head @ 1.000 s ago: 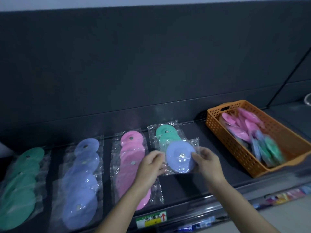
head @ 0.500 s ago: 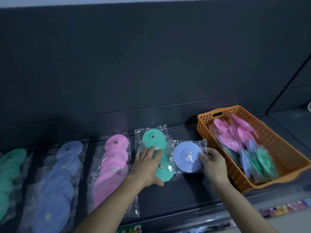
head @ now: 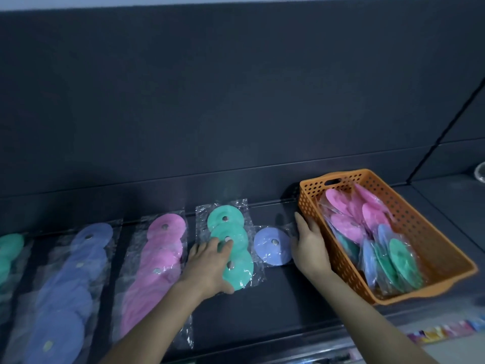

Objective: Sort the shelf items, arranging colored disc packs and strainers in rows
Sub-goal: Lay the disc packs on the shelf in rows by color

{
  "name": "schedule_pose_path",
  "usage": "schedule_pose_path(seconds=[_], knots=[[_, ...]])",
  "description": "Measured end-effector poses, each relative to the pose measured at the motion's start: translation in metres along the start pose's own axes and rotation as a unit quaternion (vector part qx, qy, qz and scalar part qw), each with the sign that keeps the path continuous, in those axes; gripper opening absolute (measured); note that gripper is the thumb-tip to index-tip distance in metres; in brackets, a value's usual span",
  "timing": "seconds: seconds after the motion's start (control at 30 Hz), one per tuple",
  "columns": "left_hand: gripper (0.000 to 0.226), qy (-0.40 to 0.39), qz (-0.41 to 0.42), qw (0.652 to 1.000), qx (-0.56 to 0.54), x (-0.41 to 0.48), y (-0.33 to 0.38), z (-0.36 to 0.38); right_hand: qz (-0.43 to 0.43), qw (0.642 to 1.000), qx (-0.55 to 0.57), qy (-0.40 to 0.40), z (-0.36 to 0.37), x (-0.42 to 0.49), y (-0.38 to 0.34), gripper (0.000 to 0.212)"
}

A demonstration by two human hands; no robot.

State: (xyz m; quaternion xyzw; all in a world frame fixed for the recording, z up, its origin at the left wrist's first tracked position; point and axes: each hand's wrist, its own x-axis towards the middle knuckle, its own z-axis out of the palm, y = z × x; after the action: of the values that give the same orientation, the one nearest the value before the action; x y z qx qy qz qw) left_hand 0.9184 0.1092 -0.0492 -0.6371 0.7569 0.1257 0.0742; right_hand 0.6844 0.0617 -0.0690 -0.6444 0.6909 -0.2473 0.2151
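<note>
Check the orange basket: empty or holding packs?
Not empty. The orange basket holds a loose pile of pink, blue and green disc packs, leaning on one another.

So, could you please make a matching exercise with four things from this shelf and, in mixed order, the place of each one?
1 left hand
2 right hand
3 single blue disc pack
4 orange basket

A holds mixed packs
B on the green row
C beside the basket's wall, fingers straight
D between green row and right hand

Pairs: 1-B, 2-C, 3-D, 4-A
</note>
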Motion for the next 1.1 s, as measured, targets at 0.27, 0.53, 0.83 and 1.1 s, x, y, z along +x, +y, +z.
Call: schedule_pose_path(seconds=[0.27,0.53,0.83,1.1], knots=[[0.097,0.017,-0.014,0.99,-0.136,0.003,-0.006,-0.003,0.012,0.999,-0.051,0.014,-0.021,0.009,0.016,0.048],[0.083,0.076,-0.116,0.952,-0.274,0.005,-0.008,-0.013,-0.212,0.963,-0.138,-0.096,0.013,-0.011,-0.004,0.044],[0.012,0.116,-0.197,0.82,-0.524,0.005,-0.02,-0.014,-0.133,0.961,-0.223,-0.097,0.008,0.046,0.0,0.059],[0.011,0.168,-0.2,0.72,-0.643,-0.003,-0.019,-0.023,-0.116,0.974,-0.164,-0.106,0.01,0.061,-0.015,0.05]])
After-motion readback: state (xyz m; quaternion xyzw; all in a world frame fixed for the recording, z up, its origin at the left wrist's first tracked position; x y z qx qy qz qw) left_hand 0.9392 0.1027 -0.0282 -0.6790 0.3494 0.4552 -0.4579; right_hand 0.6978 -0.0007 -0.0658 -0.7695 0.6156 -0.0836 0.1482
